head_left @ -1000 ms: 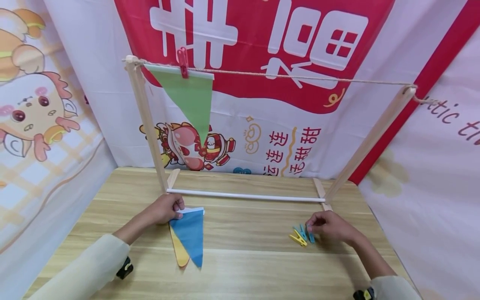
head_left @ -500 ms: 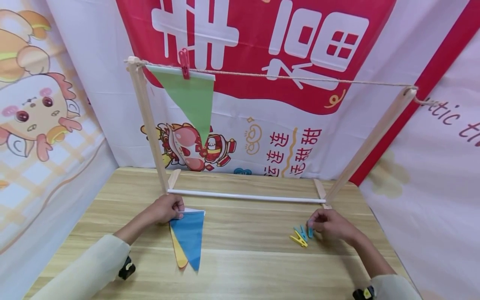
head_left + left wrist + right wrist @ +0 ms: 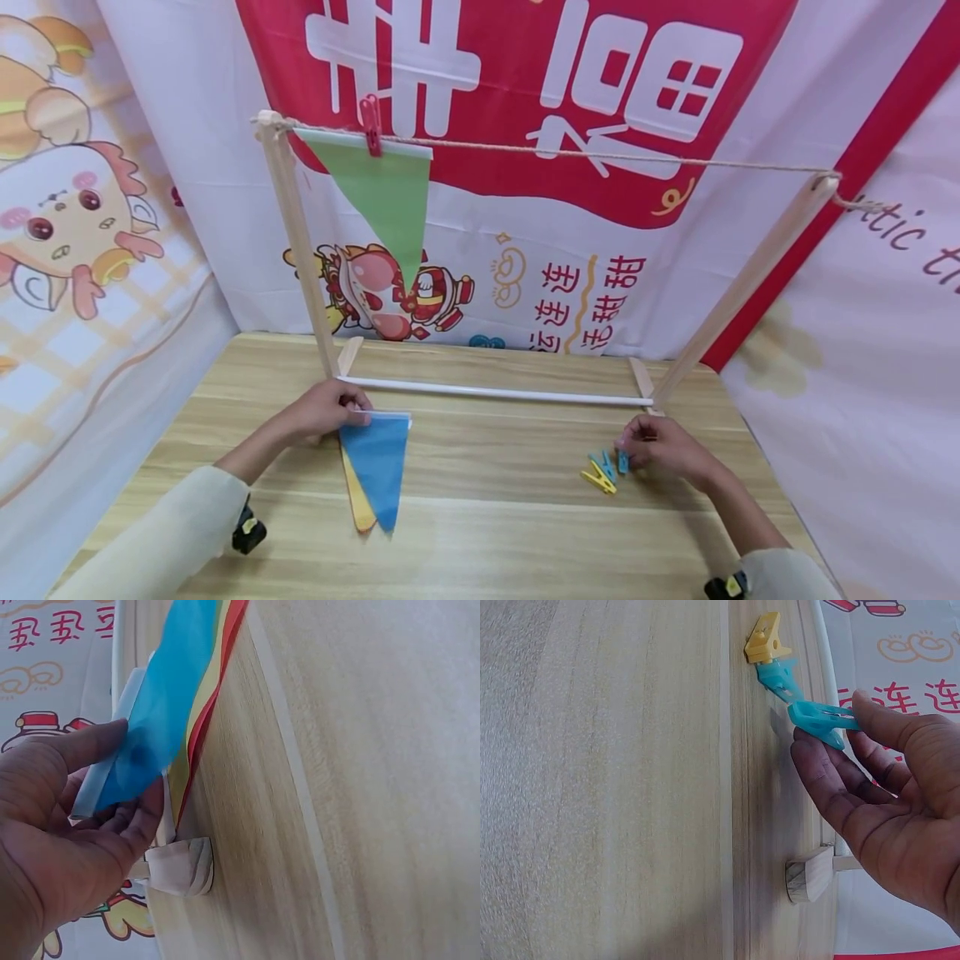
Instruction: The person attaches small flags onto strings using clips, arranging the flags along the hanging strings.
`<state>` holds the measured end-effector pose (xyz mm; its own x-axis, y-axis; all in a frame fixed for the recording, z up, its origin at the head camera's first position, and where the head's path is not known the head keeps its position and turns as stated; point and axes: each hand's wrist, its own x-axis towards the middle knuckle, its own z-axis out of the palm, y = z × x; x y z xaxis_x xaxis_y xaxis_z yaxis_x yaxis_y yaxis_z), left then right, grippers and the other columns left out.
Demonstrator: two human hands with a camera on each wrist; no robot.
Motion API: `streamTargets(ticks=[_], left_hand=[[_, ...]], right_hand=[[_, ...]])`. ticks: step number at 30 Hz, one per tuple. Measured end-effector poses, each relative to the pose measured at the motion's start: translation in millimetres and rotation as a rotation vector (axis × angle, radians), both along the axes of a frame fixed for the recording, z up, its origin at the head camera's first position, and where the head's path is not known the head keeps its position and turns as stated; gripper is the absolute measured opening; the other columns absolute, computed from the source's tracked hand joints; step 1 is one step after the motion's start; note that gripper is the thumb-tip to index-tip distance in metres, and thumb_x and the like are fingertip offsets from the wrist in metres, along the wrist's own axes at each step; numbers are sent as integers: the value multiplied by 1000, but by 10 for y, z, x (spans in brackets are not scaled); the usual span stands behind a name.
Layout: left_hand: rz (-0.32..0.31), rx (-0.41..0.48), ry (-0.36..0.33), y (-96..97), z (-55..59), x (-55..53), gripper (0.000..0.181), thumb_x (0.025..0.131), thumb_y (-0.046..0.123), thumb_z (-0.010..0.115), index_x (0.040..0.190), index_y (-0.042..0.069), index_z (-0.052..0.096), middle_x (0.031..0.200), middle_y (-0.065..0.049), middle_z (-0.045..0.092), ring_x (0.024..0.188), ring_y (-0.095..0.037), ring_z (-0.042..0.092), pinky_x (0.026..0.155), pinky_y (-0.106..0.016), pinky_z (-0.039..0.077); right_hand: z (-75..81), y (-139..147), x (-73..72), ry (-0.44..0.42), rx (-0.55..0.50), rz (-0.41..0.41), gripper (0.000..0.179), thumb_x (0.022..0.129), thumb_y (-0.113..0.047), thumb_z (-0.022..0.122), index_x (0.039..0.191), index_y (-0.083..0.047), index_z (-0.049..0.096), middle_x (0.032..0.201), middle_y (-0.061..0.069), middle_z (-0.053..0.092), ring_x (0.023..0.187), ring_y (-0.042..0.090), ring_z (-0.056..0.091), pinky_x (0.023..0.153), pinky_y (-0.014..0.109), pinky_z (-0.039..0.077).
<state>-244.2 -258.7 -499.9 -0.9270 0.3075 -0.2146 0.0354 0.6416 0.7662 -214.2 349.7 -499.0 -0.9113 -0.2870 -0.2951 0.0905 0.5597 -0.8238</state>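
At seven o'clock in the head view, the blue pennant (image 3: 378,467) is pinched near a corner of its white top edge (image 3: 96,784) by the left hand (image 3: 326,408), probably because that stiffer strip keeps the cloth spread. The yellow pennant (image 3: 357,500) lies partly beneath it, towards eight. Between four and five, the right hand (image 3: 667,450) pinches a turquoise clip (image 3: 817,720) between thumb and fingers; the second turquoise clip (image 3: 778,677) and yellow clip (image 3: 762,641) lie handily near. At eleven, the red clip (image 3: 371,125) fastens the green pennant (image 3: 393,192) to the cord (image 3: 570,153), strung between wooden posts (image 3: 740,292).
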Motion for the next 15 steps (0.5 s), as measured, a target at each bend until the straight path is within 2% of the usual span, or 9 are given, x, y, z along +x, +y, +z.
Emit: streamTargets(ticks=[4, 8, 15], left_hand=[[24, 48, 3, 8, -10, -27, 13, 102, 15, 85, 108, 3, 83, 89, -2, 61, 89, -19, 55, 72, -27, 46], [37, 82, 2, 21, -10, -37, 15, 101, 16, 87, 107, 3, 85, 94, -4, 68, 94, -19, 57, 75, -26, 49], [90, 174, -83, 43, 25, -14, 18, 102, 17, 86, 115, 4, 85, 111, -8, 75, 102, -21, 61, 81, -28, 57]], right_hand=[[-3, -6, -12, 9, -52, 4, 40, 110, -18, 77, 133, 9, 60, 115, 18, 75, 99, 19, 74, 86, 39, 71], [-9, -1, -17, 5, -84, 31, 52, 109, -16, 77, 146, 15, 55, 123, 23, 75, 105, 20, 75, 90, 42, 72], [6, 12, -15, 12, -31, 67, 48, 111, -19, 75, 146, 13, 65, 124, 21, 73, 105, 19, 69, 89, 37, 71]])
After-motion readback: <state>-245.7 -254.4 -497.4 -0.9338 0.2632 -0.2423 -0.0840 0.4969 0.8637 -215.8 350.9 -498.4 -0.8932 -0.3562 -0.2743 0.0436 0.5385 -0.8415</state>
